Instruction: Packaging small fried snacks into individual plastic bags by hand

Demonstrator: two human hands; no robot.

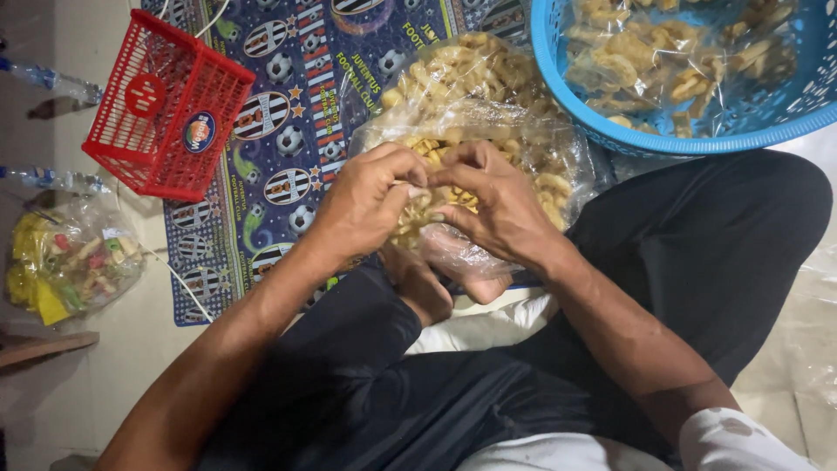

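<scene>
Clear plastic, crinkled and full of pale yellow fried snack pieces, sits at the centre of the view: a large open bag of snacks (488, 131) lies on the patterned floor mat (296, 105) just in front of the person's crossed legs. Both hands meet over its near edge. The left hand (370, 205) is curled, fingers bent inward and pinched together around a small clear bag (436, 240) with a few of the snack pieces in it; the right hand (493, 205) mirrors it, fingers folded down onto the same small bag, so that the fingertips of both hands touch or nearly touch at the top of it. Neither hand is spread; both are closed in a fine pinch, wrists bent downward, forearms coming in from either side over the dark trousers. Judging by how things lie, the portioning seems part-way through: a blue basket (663, 139) at upper right already holds several filled clear packets, while the large bag is still well stocked, so much appears left to pack. Whether the small bag is full yet cannot be told, as the fingers cover its mouth. To the left, well apart from the hands, stand a red plastic basket (166, 105) and a bag of mixed coloured items (70, 262) on the floor.
</scene>
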